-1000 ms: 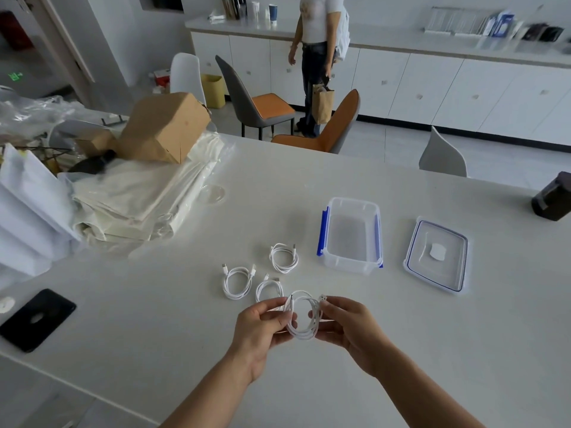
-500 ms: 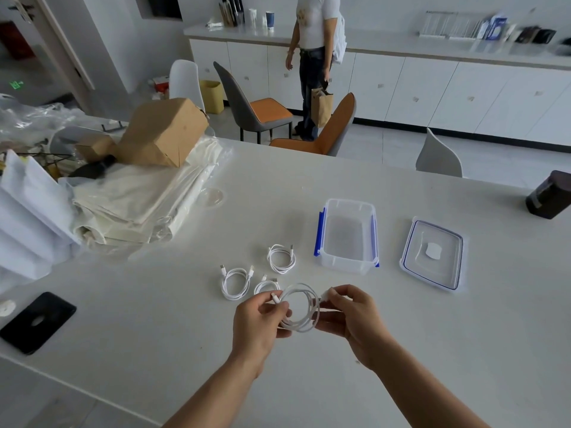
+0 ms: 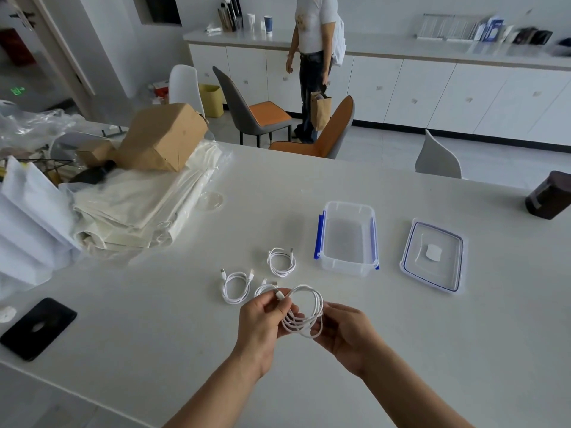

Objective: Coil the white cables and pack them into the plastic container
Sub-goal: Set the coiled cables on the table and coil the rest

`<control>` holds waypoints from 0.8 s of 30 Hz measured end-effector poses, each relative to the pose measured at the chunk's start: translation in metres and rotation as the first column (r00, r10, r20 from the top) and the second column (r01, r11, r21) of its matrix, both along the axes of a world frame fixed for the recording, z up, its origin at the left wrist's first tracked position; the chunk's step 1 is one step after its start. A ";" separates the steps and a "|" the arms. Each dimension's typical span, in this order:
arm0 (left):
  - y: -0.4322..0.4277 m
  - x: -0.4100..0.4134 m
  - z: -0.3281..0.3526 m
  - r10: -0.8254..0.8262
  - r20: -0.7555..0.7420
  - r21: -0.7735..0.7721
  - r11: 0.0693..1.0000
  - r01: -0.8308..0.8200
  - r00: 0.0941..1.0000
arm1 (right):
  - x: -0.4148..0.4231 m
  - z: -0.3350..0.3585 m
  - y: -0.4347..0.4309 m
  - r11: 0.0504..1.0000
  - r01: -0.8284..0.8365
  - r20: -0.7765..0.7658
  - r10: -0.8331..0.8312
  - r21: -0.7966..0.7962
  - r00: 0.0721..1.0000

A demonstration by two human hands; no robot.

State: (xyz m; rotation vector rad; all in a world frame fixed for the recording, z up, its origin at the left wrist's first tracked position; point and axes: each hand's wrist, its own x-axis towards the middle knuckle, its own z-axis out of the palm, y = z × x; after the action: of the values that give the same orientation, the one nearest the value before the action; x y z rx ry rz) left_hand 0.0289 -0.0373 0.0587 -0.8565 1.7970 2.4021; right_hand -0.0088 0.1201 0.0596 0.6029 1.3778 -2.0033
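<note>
I am pinching the coiled white cable (image 3: 304,313) near its plug with my left hand (image 3: 262,327), my right hand (image 3: 347,333) curling closed around its loops.

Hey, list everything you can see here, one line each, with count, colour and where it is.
coiled white cables on the table: three, white, left of the container
coiled white cable in hand: one, white, between both hands
clear plastic container with blue clips: one, open and empty, table centre
clear container lid with blue rim: one, right of the container
black phone: one, table's near left
brown cardboard box: one, on cream folded bags
dark brown canister: one, far right
chairs: four, white, grey and orange, beyond the table
standing person: one, by white cabinets
left hand: pinching a cable end
right hand: holding the coil
</note>
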 end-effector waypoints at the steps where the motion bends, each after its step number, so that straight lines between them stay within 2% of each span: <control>1: 0.002 0.000 0.002 -0.006 -0.006 -0.053 0.999 0.006 1.000 | 0.001 0.000 0.000 1.000 -0.020 -0.013 0.020 0.013 1.000; 3: 0.004 -0.002 0.004 -0.028 -0.022 -0.180 0.983 0.024 0.999 | 0.002 0.000 0.001 0.998 -0.062 -0.036 0.063 0.022 0.997; 5: 0.005 -0.003 0.004 -0.067 -0.043 -0.365 0.930 0.046 0.997 | 0.002 0.002 0.002 0.995 -0.104 -0.053 0.104 0.000 0.993; 7: 0.004 -0.003 0.001 -0.120 -0.066 -0.599 0.799 0.057 0.991 | 0.004 0.000 0.003 0.992 -0.098 -0.033 0.096 -0.075 0.995; 9: 0.003 -0.002 -0.002 -0.170 -0.070 -0.759 0.648 0.058 0.983 | 0.005 -0.001 0.004 0.987 -0.105 -0.032 0.101 -0.124 0.994; 11: 0.003 -0.002 -0.005 -0.193 -0.062 -0.814 0.578 0.062 0.979 | 0.009 -0.001 0.006 0.976 -0.216 -0.163 0.210 -0.016 0.964; 14: 0.003 -0.004 -0.007 -0.197 -0.020 -0.805 0.585 0.101 0.980 | 0.016 -0.003 0.007 0.944 -0.284 -0.315 0.323 0.166 0.892; 19: 0.005 -0.006 -0.004 -0.194 0.026 -0.749 0.646 0.148 0.981 | 0.014 -0.005 0.012 0.968 -0.245 -0.303 0.250 0.055 0.920; 24: 0.005 -0.010 0.004 -0.110 0.092 -0.521 0.842 0.142 0.990 | 0.008 -0.002 0.016 0.948 -0.300 -0.337 0.250 -0.107 0.908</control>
State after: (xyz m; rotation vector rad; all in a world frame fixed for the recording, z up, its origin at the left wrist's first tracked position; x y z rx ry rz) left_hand 0.0194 -0.0328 0.0631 -0.7870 2.4494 1.7944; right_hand -0.0011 0.1363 0.0580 0.0038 1.3812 -2.0068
